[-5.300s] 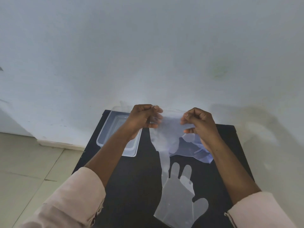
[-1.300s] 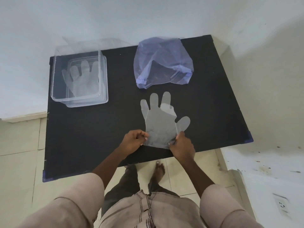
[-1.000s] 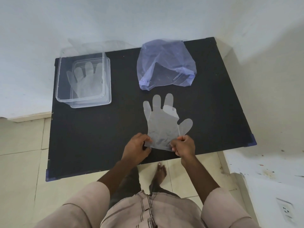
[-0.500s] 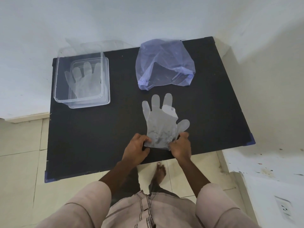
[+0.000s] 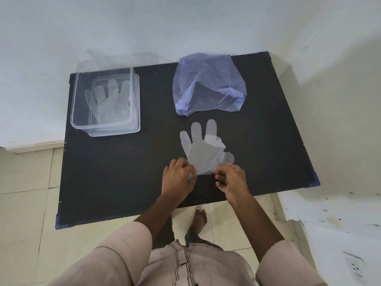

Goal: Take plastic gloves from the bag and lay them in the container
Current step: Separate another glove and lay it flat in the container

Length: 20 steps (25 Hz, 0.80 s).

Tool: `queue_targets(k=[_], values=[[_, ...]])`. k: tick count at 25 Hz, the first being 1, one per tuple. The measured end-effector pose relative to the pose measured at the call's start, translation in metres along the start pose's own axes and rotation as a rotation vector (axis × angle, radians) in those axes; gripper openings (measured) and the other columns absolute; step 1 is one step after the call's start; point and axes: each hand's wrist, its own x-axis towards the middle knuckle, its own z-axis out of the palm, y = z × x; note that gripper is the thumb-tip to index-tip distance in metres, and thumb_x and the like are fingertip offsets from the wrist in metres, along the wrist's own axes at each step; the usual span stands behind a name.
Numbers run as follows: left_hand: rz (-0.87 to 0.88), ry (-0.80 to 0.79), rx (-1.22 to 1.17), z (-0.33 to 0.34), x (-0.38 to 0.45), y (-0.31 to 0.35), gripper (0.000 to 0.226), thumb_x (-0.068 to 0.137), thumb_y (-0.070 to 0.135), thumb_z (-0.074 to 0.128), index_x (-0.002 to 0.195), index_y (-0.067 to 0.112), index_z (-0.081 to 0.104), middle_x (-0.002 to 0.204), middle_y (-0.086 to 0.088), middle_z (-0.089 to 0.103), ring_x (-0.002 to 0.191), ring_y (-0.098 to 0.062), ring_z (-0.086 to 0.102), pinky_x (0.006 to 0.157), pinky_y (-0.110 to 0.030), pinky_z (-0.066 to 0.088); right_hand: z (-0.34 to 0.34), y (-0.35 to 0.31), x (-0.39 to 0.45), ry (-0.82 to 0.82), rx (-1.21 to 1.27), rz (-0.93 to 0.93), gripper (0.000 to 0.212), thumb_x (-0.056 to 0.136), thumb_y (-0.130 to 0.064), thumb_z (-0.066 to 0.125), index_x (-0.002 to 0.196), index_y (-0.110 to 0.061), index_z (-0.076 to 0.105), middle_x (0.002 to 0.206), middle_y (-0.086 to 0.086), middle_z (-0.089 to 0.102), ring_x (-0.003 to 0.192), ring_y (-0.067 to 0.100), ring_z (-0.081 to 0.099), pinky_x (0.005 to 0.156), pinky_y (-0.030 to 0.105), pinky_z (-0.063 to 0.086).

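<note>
Clear plastic glove [image 5: 203,150] lies flat on the black table [image 5: 123,178], its cuff pinched by the left hand [image 5: 178,178] and right hand [image 5: 232,179]. Another glove [image 5: 111,104] lies in the container [image 5: 136,100], left of the bag [image 5: 208,87].

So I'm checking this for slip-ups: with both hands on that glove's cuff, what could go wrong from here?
1. The glove is thin film with one finger already folded over; lifted by the cuff between the left hand and right hand, it may crumple rather than lie flat.
2. The container already holds a glove; laying another on top could shift it.
</note>
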Motion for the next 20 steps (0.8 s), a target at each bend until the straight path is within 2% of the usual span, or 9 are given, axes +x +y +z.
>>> queue_targets(k=[1, 4, 6, 8, 10, 12, 15, 17, 20], values=[[-0.002, 0.017, -0.016, -0.004, 0.004, 0.000, 0.021, 0.087, 0.033, 0.065, 0.105, 0.023, 0.069, 0.120, 0.000, 0.060, 0.111, -0.018, 0.049, 0.091, -0.030, 0.040, -0.006, 0.001, 0.001, 0.010, -0.164, -0.167, 0.047, 0.077, -0.026, 0.076, 0.117, -0.015, 0.054, 0.110, 0.008, 0.062, 0.094, 0.019, 0.060, 0.075, 0.033, 0.052], [0.006, 0.029, -0.062, -0.017, 0.016, 0.000, 0.019, 0.085, 0.030, 0.068, 0.101, 0.020, 0.072, 0.116, -0.001, 0.064, 0.107, -0.017, 0.051, 0.088, -0.029, 0.045, -0.031, 0.006, 0.004, 0.009, -0.928, -0.762, 0.087, 0.061, -0.056, 0.080, 0.132, -0.023, 0.042, 0.137, 0.006, 0.045, 0.121, 0.021, 0.045, 0.097, 0.038, 0.045], [0.033, 0.011, -0.071, -0.023, 0.020, 0.001, 0.019, 0.085, 0.029, 0.069, 0.100, 0.019, 0.072, 0.116, -0.002, 0.065, 0.106, -0.017, 0.052, 0.087, -0.030, 0.048, -0.036, 0.008, 0.007, 0.006, -1.214, -0.902, 0.094, 0.059, -0.058, 0.079, 0.136, -0.024, 0.038, 0.144, 0.013, 0.039, 0.129, 0.029, 0.038, 0.103, 0.046, 0.041], [0.071, -0.014, -0.055, -0.028, 0.022, 0.001, 0.020, 0.084, 0.029, 0.070, 0.101, 0.019, 0.072, 0.117, -0.002, 0.065, 0.104, -0.017, 0.053, 0.084, -0.028, 0.047, -0.030, 0.004, 0.010, 0.013, -1.189, -0.896, 0.078, 0.068, -0.046, 0.081, 0.134, -0.022, 0.047, 0.142, 0.014, 0.043, 0.128, 0.031, 0.041, 0.104, 0.049, 0.043], [0.108, -0.061, -0.051, -0.033, 0.024, 0.000, 0.019, 0.084, 0.027, 0.069, 0.100, 0.019, 0.071, 0.116, -0.002, 0.065, 0.102, -0.018, 0.055, 0.081, -0.028, 0.050, -0.024, -0.006, 0.014, 0.002, -1.055, -0.932, 0.044, 0.078, -0.031, 0.077, 0.118, -0.017, 0.064, 0.129, 0.013, 0.055, 0.117, 0.027, 0.051, 0.098, 0.047, 0.050], [0.094, -0.113, -0.105, -0.042, 0.028, -0.003, 0.012, 0.085, 0.023, 0.068, 0.095, 0.018, 0.071, 0.111, -0.002, 0.065, 0.099, -0.018, 0.059, 0.082, -0.034, 0.055, -0.020, -0.017, 0.018, -0.004, -1.001, -1.003, 0.023, 0.083, -0.021, 0.073, 0.103, -0.011, 0.072, 0.113, 0.014, 0.065, 0.104, 0.025, 0.058, 0.092, 0.046, 0.054], [-0.083, -0.142, -0.332, -0.054, 0.036, -0.010, 0.008, 0.084, 0.018, 0.070, 0.091, 0.015, 0.073, 0.103, -0.003, 0.067, 0.092, -0.020, 0.065, 0.080, -0.038, 0.058, -0.014, -0.033, 0.013, -0.063, -0.882, -1.007, 0.016, 0.087, -0.014, 0.068, 0.099, -0.004, 0.071, 0.104, 0.017, 0.069, 0.093, 0.022, 0.063, 0.093, 0.042, 0.054], [-0.232, -0.181, -0.573, -0.062, 0.041, -0.013, 0.010, 0.085, 0.017, 0.072, 0.093, 0.013, 0.074, 0.101, -0.004, 0.070, 0.092, -0.019, 0.067, 0.072, -0.037, 0.062, -0.009, -0.041, 0.005, -0.087, -0.797, -0.990, 0.011, 0.088, -0.014, 0.066, 0.096, -0.007, 0.070, 0.099, 0.012, 0.070, 0.082, 0.011, 0.061, 0.084, 0.034, 0.056], [-0.311, -0.158, -0.877, -0.075, 0.046, -0.015, 0.014, 0.086, 0.019, 0.071, 0.095, 0.010, 0.075, 0.103, -0.010, 0.073, 0.096, -0.020, 0.069, 0.069, -0.037, 0.063, -0.003, -0.050, -0.001, -0.101, -0.709, -0.928, 0.008, 0.089, -0.015, 0.064, 0.092, -0.009, 0.070, 0.096, 0.004, 0.068, 0.084, 0.013, 0.063, 0.077, 0.034, 0.058]])
